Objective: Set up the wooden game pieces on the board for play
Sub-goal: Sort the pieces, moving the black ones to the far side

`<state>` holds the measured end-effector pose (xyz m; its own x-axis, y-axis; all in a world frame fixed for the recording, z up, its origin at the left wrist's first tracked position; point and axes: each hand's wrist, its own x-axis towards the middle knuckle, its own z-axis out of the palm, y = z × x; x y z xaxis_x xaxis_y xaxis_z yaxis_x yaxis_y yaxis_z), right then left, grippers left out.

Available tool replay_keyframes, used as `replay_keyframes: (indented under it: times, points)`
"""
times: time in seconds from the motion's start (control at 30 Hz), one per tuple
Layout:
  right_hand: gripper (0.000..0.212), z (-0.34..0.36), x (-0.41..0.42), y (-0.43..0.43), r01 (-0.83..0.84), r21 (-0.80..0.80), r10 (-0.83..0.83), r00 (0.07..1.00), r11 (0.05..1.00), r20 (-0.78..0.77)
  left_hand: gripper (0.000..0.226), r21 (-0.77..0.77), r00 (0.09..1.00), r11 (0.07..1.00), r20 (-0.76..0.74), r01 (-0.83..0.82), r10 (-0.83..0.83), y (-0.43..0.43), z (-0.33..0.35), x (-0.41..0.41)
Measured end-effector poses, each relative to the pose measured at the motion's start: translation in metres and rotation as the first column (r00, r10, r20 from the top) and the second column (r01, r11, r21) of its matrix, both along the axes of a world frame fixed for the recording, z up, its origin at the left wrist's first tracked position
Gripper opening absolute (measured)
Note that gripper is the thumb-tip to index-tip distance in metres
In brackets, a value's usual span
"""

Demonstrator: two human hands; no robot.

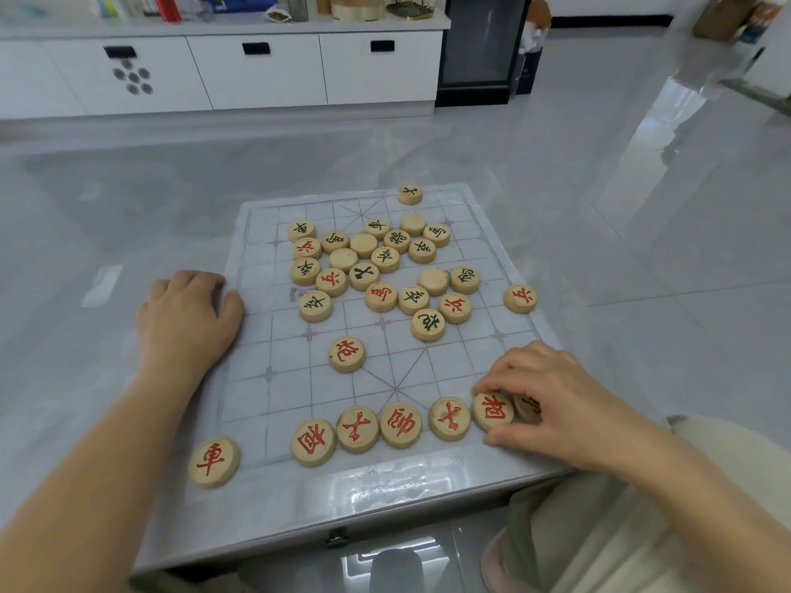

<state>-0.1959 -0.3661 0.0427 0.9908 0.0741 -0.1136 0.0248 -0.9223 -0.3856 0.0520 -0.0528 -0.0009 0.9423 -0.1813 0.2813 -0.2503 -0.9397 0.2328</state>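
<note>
Low at right, the right hand (552, 404) has its fingers (496, 383) pinching a round wooden disc (492, 411) on the glossy board (257, 391); the left hand (188, 318) rests curled at mid-left.

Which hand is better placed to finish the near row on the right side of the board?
The right hand. Its fingers already rest on the red-marked piece at the right end of the near row, with another piece partly hidden under them. The left hand lies flat at the board's left edge, touching no piece.

piece (527, 407) half hidden under right hand (552, 400)
</note>
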Motion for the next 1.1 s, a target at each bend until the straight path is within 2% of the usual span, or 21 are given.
replay_keyframes:
  times: [0.13,0.23,0.4,0.6,0.7,0.83,0.9,1.0,1.1]
  points:
    - [0.07,0.001,-0.001,0.001,-0.005,-0.021,0.004,1.0,1.0,-0.006,0.056,-0.015,1.0,1.0,-0.022,-0.008,0.007,-0.002,0.003,-0.002]
    - [0.078,0.006,-0.003,0.01,-0.008,0.03,0.008,1.0,1.0,0.016,0.055,-0.013,0.999,1.0,-0.037,-0.009,0.008,-0.002,0.006,-0.005]
    - [0.061,0.01,0.002,0.046,-0.065,0.113,0.053,0.993,0.991,0.107,0.052,-0.019,0.998,1.0,-0.057,-0.001,0.0,-0.004,0.009,-0.008]
    - [0.064,0.014,0.024,0.07,-0.116,0.134,0.099,0.987,0.984,0.127,0.05,-0.069,0.995,0.998,-0.103,0.008,-0.015,-0.004,0.012,-0.013]
    - [0.064,0.011,0.028,0.081,-0.191,0.12,0.181,0.98,0.974,0.088,0.047,-0.163,0.99,0.986,-0.139,0.014,-0.037,0.0,0.01,-0.01]
    - [0.069,0.006,0.032,0.095,-0.21,0.129,0.203,0.977,0.969,0.069,0.041,-0.47,0.986,0.882,-0.127,0.033,-0.105,0.007,0.014,-0.007]
    - [0.067,0.005,0.035,0.1,-0.215,0.135,0.207,0.976,0.967,0.071,0.043,-0.524,0.984,0.851,-0.148,0.003,-0.095,0.008,0.018,-0.01]
    - [0.06,0.011,0.045,0.096,-0.159,0.137,0.148,0.985,0.978,0.093,0.045,-0.513,0.955,0.857,-0.224,0.055,-0.195,0.011,0.022,-0.014]
    - [0.064,0.018,0.059,0.079,-0.015,0.118,-0.004,0.988,0.993,0.157,0.027,-0.552,0.913,0.828,-0.281,0.1,-0.297,0.015,0.028,-0.024]
